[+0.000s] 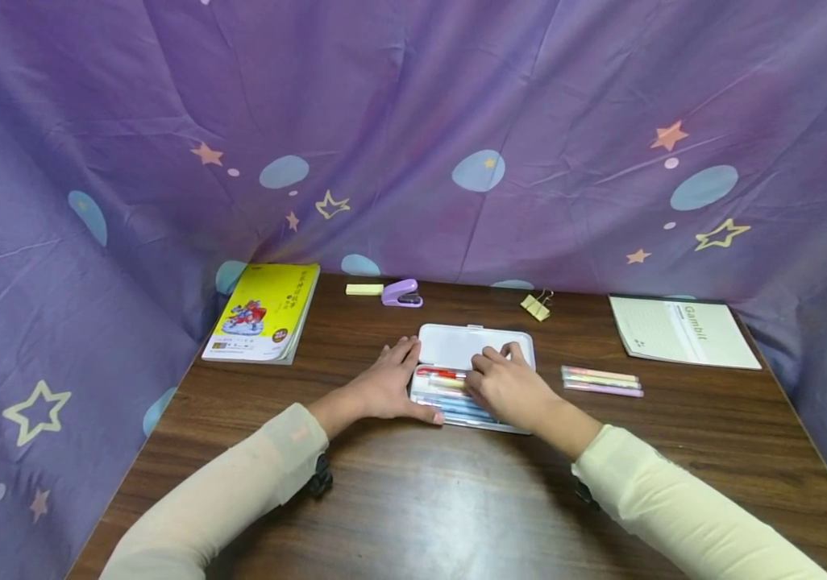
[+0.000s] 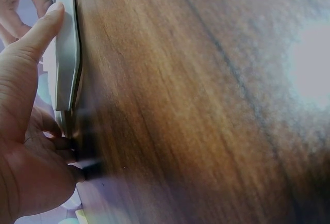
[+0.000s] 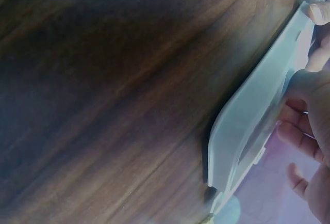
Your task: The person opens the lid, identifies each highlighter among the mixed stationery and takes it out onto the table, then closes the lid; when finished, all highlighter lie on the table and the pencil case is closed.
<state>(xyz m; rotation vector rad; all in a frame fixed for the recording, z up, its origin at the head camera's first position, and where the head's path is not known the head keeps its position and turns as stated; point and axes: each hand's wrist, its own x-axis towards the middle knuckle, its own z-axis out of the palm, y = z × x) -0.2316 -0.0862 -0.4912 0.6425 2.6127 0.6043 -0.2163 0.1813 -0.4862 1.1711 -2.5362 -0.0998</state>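
Both hands, left hand (image 1: 384, 385) and right hand (image 1: 506, 385), are grasping the open white plastic pencil case (image 1: 473, 346); seemingly light, rigid, best held by its rims.

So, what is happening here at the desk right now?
A person sits at a wooden desk with both hands on an open white pencil case that holds coloured pens. The left hand holds the case's left edge, thumb along its front. The right hand rests over the pens inside, fingers curled. Three pens lie to the right of the case, and a yellow book, a stapler and a notebook lie further back.
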